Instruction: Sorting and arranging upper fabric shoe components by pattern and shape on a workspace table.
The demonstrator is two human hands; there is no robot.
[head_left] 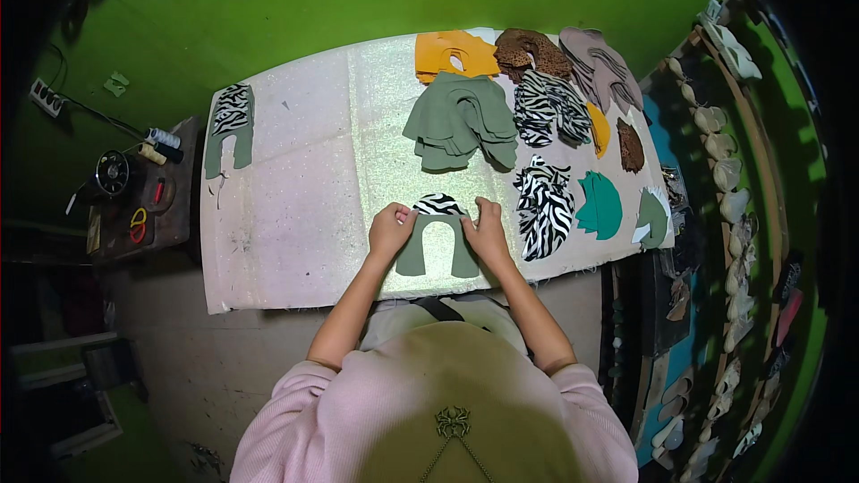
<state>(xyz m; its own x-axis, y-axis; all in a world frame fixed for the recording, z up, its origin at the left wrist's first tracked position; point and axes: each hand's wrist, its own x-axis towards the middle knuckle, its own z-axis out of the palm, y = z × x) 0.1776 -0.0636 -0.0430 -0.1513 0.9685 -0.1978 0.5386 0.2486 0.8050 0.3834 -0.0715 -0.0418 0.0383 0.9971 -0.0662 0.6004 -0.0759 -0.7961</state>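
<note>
A green U-shaped cutout (411,255) lies near the table's front edge, its two legs pointing toward me. At its far edge sits a zebra-striped piece (437,204) with a rounded top. My left hand (390,231) pinches the upper left corner where the two pieces meet. At the upper right corner, my right hand (486,233) grips the green cutout with its thumb on top, fingers curled. Just beyond is a pile of similar green cutouts (456,121). Right of my right hand lies a stack of zebra-striped pieces (544,206).
Orange (443,54), brown spotted (535,52) and mauve (601,63) stacks line the table's far side. Teal pieces (599,206) lie at right. A joined green-and-zebra piece (231,121) rests far left. Beside the table stand a sewing machine (114,172) and orange-handled scissors (138,225); shoe racks (743,215) flank the right.
</note>
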